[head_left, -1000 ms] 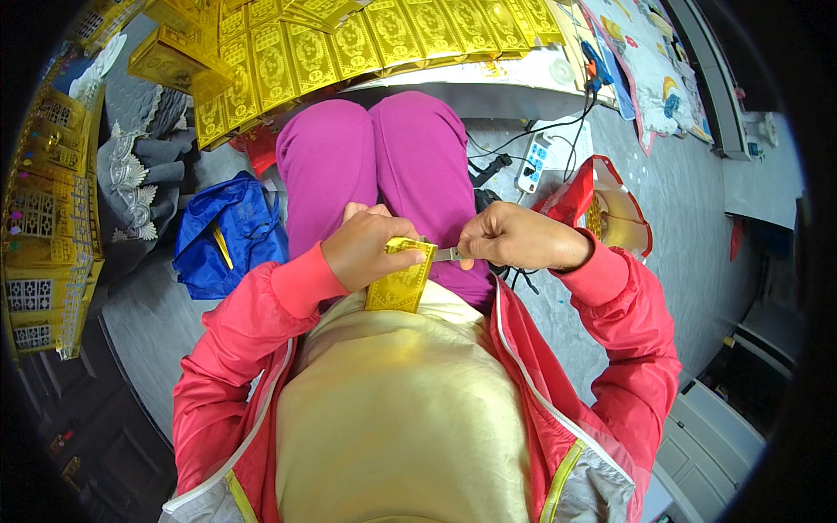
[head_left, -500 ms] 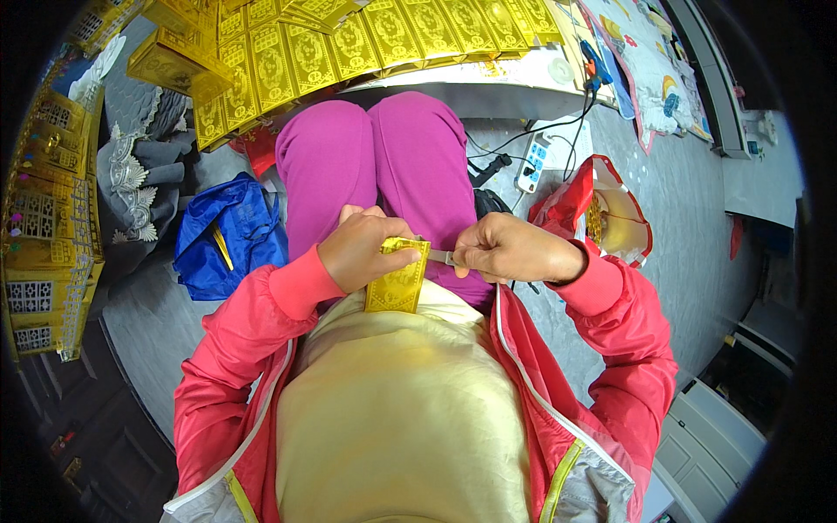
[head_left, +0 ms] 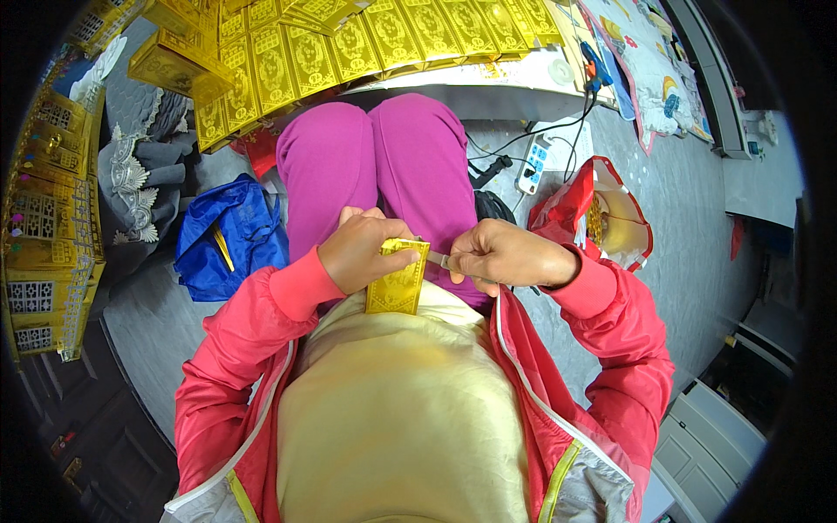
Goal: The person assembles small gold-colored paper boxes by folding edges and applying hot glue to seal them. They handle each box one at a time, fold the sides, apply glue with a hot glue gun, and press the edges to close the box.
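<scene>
My left hand (head_left: 366, 251) is closed on a small, flat gold foil box (head_left: 397, 283) with embossed patterning, held over my lap with the thumb across its upper part. My right hand (head_left: 497, 254) is closed beside it, thumb and fingers pinching a narrow greyish strip (head_left: 438, 259). This strip reaches from my right fingers to the box's upper right edge; whether it is a tape or a stiff piece I cannot make out. Past my knees, many matching gold boxes (head_left: 314, 59) cover the table.
A blue bag (head_left: 228, 235) lies on the floor to the left, and a red bag (head_left: 571, 202) stands to the right. A power strip (head_left: 532, 167) with black cords lies beyond the red bag. Gold foil house-like models (head_left: 44, 218) stand at the far left.
My right hand has shifted very slightly to the left, toward the box. My left hand and the gold box stay almost where they were.
</scene>
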